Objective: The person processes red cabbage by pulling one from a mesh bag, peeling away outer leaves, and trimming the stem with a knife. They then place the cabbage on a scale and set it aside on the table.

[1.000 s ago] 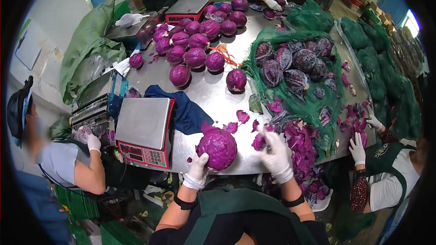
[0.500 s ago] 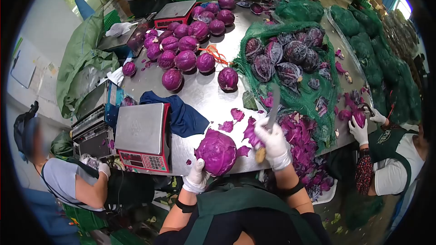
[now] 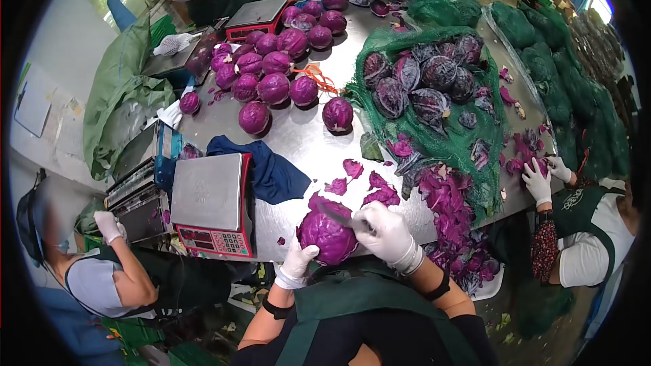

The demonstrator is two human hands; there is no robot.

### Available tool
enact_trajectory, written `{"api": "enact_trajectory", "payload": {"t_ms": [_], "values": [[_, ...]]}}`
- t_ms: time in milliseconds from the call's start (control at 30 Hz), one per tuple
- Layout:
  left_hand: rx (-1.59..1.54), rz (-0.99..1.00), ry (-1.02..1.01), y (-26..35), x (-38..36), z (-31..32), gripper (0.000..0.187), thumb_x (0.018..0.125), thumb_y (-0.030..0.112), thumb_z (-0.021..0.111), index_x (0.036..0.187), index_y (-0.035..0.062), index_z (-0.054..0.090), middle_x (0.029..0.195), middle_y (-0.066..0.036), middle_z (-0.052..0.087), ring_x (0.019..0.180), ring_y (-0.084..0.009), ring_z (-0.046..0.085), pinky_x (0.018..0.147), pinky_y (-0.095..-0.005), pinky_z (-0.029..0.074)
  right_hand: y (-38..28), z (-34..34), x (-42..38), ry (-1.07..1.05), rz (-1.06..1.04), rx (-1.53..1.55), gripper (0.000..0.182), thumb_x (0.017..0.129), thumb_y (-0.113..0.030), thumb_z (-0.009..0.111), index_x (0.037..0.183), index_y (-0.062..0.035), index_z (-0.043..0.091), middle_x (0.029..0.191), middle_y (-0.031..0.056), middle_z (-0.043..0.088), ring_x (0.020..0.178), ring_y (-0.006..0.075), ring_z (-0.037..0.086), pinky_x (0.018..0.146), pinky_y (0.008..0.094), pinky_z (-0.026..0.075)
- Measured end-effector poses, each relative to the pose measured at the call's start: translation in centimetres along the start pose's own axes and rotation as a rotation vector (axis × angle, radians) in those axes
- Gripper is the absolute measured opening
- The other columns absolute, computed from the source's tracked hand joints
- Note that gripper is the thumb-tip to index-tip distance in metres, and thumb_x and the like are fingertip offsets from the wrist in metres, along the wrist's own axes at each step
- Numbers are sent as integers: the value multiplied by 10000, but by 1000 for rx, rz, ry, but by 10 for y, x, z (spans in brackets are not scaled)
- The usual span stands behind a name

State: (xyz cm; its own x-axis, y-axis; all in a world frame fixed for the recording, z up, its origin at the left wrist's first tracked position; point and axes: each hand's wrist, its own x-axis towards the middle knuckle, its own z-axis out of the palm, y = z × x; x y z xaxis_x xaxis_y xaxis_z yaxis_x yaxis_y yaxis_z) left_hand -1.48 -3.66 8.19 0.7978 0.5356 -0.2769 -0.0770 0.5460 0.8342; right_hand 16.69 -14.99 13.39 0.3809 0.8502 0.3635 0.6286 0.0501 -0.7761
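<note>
- Cabbage [image 3: 327, 240]: in your L hand [image 3: 295, 262], at its fingertip side; just L of R hand [image 3: 388, 234], near edge of table [image 3: 298, 213].
- L hand: gloved, curled round lower L side of cabbage, thumb showing; other fingers mostly hidden, so spread under it n/a (can't tell).
- R hand: gloved, fingers closed on knife [image 3: 333, 212]; blade reaches L over top of cabbage. Edge contact: can't tell.
- Wt (est.): fairly heavy, dense for its bulk; carry from below w/ palm, not by fingertips.
- Feel (est.): head firm, outer leaves thin, crisp, apt to tear or peel if pinched. Waxy skin + glove = prob. slippery; round, so may roll.
- Best hold (est.): broad cupped grip, low on L flank, thumb clear of blade. Avoid loose leaf rims.
- Knife (est.): stiff, light; hold by handle only.
- Beyond hands: loose leaves [image 3: 381, 192] on table; big leaf pile [image 3: 444, 207] R of R hand; scale [image 3: 208, 190] L of and beyond L hand.
</note>
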Motion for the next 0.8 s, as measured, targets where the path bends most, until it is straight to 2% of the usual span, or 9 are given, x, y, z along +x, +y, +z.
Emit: {"api": "enact_trajectory", "payload": {"t_ms": [133,267,400,500,600,667,700,733,800], "values": [[-36,-19,-54,5,0,5,905,649,396,786,1323,21,312,1238,-113,468,1110,-206,500,944,-353,430,-8,-22,10,-76,207,211,220,709,-96,728,857,-39,576,760,62,535,532,127,498,513,258,440],[-11,-51,-31,4,1,0,899,650,399,784,1319,15,322,1233,-117,475,1102,-208,508,937,-351,435,-12,-13,3,-118,85,60,230,698,-138,731,844,-45,578,745,52,527,520,104,506,501,261,447],[-28,-178,-41,7,3,-5,878,661,386,772,1319,8,330,1215,-126,485,1098,-207,510,949,-348,423,-3,-11,5,-181,3,-195,136,721,-155,656,756,-53,574,701,60,550,563,201,578,518,290,467],[61,-226,-207,6,3,-12,909,628,320,796,1335,16,313,1251,-120,457,1144,-220,479,983,-361,396,21,-9,5,-109,210,196,91,738,-101,627,782,-36,582,662,81,555,568,168,555,540,291,459],[53,-199,-213,9,1,-3,935,605,288,815,1345,28,305,1267,-112,444,1156,-224,468,991,-367,389,40,-15,-3,-48,298,369,142,752,-87,684,849,-42,591,687,20,558,581,95,516,516,243,421],[45,-195,-177,6,1,-2,948,594,272,823,1349,33,301,1273,-111,440,1158,-221,467,995,-365,384,8,-27,-7,-258,411,439,263,722,-151,759,890,-50,583,714,7,538,577,62,483,501,221,399],[61,-204,-152,5,0,-3,947,594,271,823,1348,32,303,1277,-110,437,1165,-219,462,999,-363,380,-3,-23,-11,-232,279,324,358,686,-218,795,912,-49,575,714,20,521,556,50,460,490,210,387],[81,-211,-132,5,1,-4,946,593,269,824,1347,31,304,1281,-109,433,1171,-217,456,1003,-362,375,-10,-18,-11,-221,145,159,280,704,-161,774,872,-51,580,687,17,501,548,52,456,489,208,388],[42,-221,-169,2,2,-7,958,588,284,825,1350,31,302,1284,-104,429,1181,-213,447,1012,-361,363,-1,-12,-18,-205,126,291,173,740,-102,715,823,-38,578,710,30,534,567,71,473,507,221,402]]}}
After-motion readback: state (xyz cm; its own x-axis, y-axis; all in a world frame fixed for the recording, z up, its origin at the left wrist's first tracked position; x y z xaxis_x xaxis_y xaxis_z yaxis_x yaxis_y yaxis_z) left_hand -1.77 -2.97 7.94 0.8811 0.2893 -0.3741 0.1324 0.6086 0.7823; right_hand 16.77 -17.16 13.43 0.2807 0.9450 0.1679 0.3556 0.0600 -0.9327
